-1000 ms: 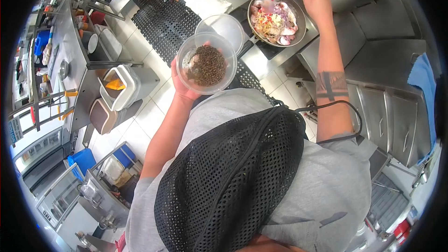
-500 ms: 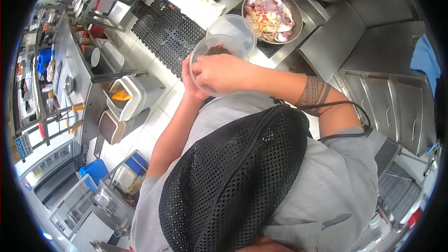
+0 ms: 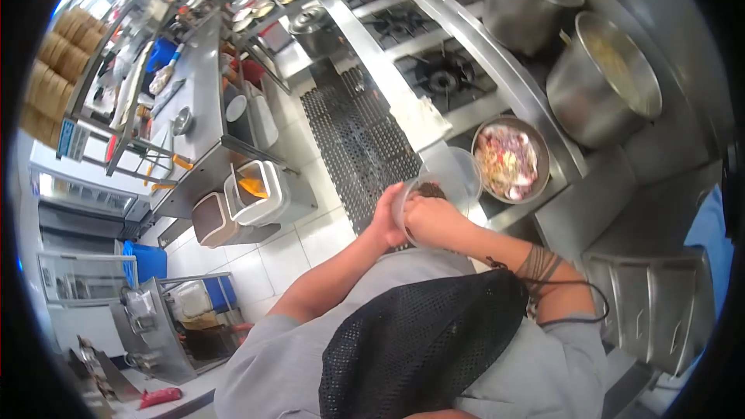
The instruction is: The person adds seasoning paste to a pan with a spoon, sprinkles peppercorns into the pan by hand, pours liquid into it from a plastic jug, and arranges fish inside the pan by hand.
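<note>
My left hand (image 3: 384, 221) is wrapped round the side of a clear round plastic tub (image 3: 400, 208), held in front of my waist. Inside the tub lies a dark brown grainy mass (image 3: 431, 189). My right hand (image 3: 434, 221) reaches over the rim into the tub with its fingers curled; its fingertips, and anything between them, are hidden. Just beyond the tub is another clear round plastic piece (image 3: 459, 168), a lid or container. To the right of it, a round pan (image 3: 545, 174) on the stove holds pale and purplish pieces with chopped red and yellow bits (image 3: 503, 157).
Gas burners (image 3: 446, 81) line the range ahead, with a white cloth (image 3: 423, 120) on its front ledge. Two large steel pots (image 3: 594, 97) stand at the back right. A black perforated mat (image 3: 349, 147) covers the floor. White bins (image 3: 272, 194) sit under the left counter (image 3: 206, 116).
My view has tilted up, showing more of the range and the large pots. Both hands stay at the tub, the right one still reaching inside.
</note>
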### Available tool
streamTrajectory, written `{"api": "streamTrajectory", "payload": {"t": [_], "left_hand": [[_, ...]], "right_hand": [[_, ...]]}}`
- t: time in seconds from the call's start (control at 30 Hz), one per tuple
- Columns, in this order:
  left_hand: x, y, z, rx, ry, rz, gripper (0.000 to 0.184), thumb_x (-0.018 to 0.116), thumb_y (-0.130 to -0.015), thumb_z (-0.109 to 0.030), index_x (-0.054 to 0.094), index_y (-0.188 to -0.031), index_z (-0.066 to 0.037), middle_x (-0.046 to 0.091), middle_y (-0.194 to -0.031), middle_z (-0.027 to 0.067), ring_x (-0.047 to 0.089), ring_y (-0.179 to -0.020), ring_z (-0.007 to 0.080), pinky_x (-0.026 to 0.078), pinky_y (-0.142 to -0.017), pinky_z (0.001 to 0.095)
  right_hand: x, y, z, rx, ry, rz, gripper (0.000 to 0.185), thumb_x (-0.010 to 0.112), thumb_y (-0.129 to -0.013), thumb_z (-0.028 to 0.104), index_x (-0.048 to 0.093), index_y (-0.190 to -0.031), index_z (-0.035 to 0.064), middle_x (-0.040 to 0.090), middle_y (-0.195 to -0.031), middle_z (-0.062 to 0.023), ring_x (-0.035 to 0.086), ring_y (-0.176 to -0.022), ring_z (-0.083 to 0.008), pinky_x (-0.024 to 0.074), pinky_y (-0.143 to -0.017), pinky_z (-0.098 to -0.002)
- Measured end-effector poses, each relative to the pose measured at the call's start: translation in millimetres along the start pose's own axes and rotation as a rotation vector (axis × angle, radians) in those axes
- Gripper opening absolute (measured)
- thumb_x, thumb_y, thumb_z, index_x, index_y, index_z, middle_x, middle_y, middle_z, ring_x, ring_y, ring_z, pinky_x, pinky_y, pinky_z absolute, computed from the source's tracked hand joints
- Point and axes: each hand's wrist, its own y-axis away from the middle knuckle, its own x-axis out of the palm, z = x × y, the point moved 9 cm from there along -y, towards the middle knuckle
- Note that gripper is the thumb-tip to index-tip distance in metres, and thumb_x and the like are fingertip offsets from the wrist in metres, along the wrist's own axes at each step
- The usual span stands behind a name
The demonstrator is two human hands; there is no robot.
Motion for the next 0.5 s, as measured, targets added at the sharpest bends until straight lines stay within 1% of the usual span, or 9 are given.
{"api": "streamTrajectory", "payload": {"t": [0.03, 0.1, 0.13, 0.2, 0.23, 0.27, 0.37, 0.43, 0.5], "left_hand": [[4.4, -1.1, 2.1, -0.027, 0.026, 0.019, 0.074, 0.048, -0.091, -0.057, 0.045, -0.146, -0.009, 0.051, -0.143, 0.0188, 0.049, -0.133, 0.0355, 0.038, -0.111, 0.0526], [13.0, -4.5, 0.9, 0.002, 0.001, 0.068, 0.075, 0.047, -0.091, -0.058, 0.043, -0.147, -0.008, 0.05, -0.144, 0.0186, 0.048, -0.134, 0.0355, 0.036, -0.112, 0.0534], [18.3, -5.2, 0.9, 0.01, -0.019, 0.103, 0.075, 0.046, -0.091, -0.058, 0.042, -0.148, -0.008, 0.049, -0.146, 0.0184, 0.047, -0.135, 0.0356, 0.035, -0.112, 0.0542], [21.9, -4.7, 1.7, 0.024, -0.04, 0.121, 0.077, 0.044, -0.092, -0.059, 0.041, -0.149, -0.007, 0.048, -0.147, 0.0181, 0.046, -0.136, 0.0359, 0.035, -0.112, 0.0548], [26.5, -3.5, 5.2, -0.001, -0.049, 0.131, 0.077, 0.044, -0.092, -0.059, 0.04, -0.149, -0.007, 0.048, -0.147, 0.0179, 0.046, -0.136, 0.0359, 0.035, -0.112, 0.055], [30.8, -1.8, 8.6, -0.028, -0.057, 0.14, 0.077, 0.043, -0.092, -0.058, 0.039, -0.149, -0.007, 0.048, -0.147, 0.0178, 0.046, -0.136, 0.0359, 0.035, -0.112, 0.0552], [29.6, -0.5, 6.8, -0.017, -0.043, 0.107, 0.075, 0.044, -0.092, -0.058, 0.043, -0.148, -0.008, 0.049, -0.146, 0.0179, 0.048, -0.134, 0.0365, 0.035, -0.112, 0.0565], [24.5, -1.2, 5.4, -0.009, -0.025, 0.091, 0.074, 0.044, -0.092, -0.059, 0.044, -0.147, -0.009, 0.05, -0.145, 0.0178, 0.048, -0.133, 0.0369, 0.035, -0.111, 0.0574], [20.4, 0.2, 6.2, -0.025, 0.057, 0.106, 0.073, 0.044, -0.092, -0.059, 0.047, -0.145, -0.01, 0.051, -0.143, 0.0177, 0.049, -0.131, 0.0379, 0.035, -0.111, 0.0582]], "right_hand": [[-1.3, -1.9, 1.0, -0.022, 0.018, -0.002, 0.015, 0.063, -0.076, 0.012, 0.067, -0.084, 0.0, 0.068, -0.09, -0.0188, 0.069, -0.083, -0.0345, 0.0563, -0.073, -0.045], [-6.7, -5.1, -4.2, 0.007, -0.096, -0.07, 0.015, 0.061, -0.077, 0.011, 0.067, -0.085, -0.0006, 0.068, -0.091, -0.0203, 0.068, -0.083, -0.0379, 0.0555, -0.074, -0.0465], [-9.2, -5.5, -2.7, -0.011, -0.083, -0.071, 0.015, 0.061, -0.077, 0.011, 0.067, -0.085, -0.0006, 0.068, -0.091, -0.0203, 0.068, -0.083, -0.0379, 0.0555, -0.074, -0.0465], [-11.5, -5.6, -15.5, 0.128, -0.16, -0.021, 0.015, 0.059, -0.074, 0.009, 0.069, -0.082, 0.0016, 0.068, -0.09, -0.0196, 0.068, -0.086, -0.0368, 0.056, -0.076, -0.0469], [-15.9, -5.3, -16.9, 0.122, -0.196, -0.056, 0.016, 0.057, -0.074, 0.006, 0.069, -0.083, 0.0019, 0.067, -0.09, -0.0198, 0.068, -0.084, -0.0387, 0.0552, -0.076, -0.0472], [-18.7, -4.5, -16.2, 0.109, -0.184, -0.061, 0.016, 0.057, -0.074, 0.006, 0.069, -0.083, 0.0019, 0.067, -0.09, -0.0198, 0.068, -0.084, -0.0387, 0.0552, -0.076, -0.0472], [-31.2, -1.3, -20.9, 0.11, -0.211, -0.126, 0.016, 0.057, -0.076, 0.006, 0.07, -0.083, 0.0022, 0.068, -0.089, -0.0198, 0.068, -0.082, -0.0391, 0.0546, -0.076, -0.0467], [-37.9, 0.4, -21.3, 0.063, -0.304, -0.165, 0.015, 0.058, -0.078, 0.007, 0.071, -0.085, 0.0028, 0.069, -0.086, -0.0193, 0.068, -0.082, -0.0387, 0.054, -0.075, -0.0462], [-42.0, 2.5, -22.7, 0.061, -0.296, -0.181, 0.014, 0.059, -0.079, 0.008, 0.071, -0.085, 0.0029, 0.069, -0.085, -0.0191, 0.067, -0.081, -0.0387, 0.0539, -0.074, -0.0459]]}}
